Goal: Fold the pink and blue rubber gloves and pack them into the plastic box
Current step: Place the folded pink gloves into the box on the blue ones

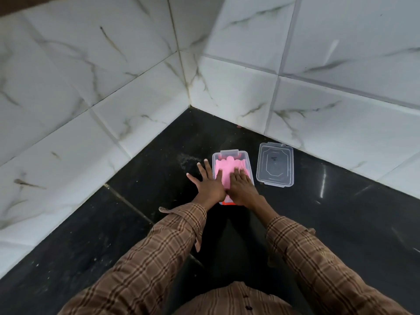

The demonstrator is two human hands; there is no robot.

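Observation:
A clear plastic box (230, 153) stands on the black counter in front of me. A pink rubber glove (228, 167) lies flat inside it, its fingertips toward the far end. My left hand (208, 184) rests with fingers spread, partly on the glove's left side and partly over the box's left wall onto the counter. My right hand (241, 186) presses flat on the near half of the glove. An orange-red edge (227, 203) peeks out at the box's near end under my hands. No blue glove is visible.
The clear lid (275, 164) lies flat on the black counter (136, 223) just right of the box. White marble-tiled walls (113, 98) meet in a corner behind the box. My plaid sleeves (172, 242) fill the foreground.

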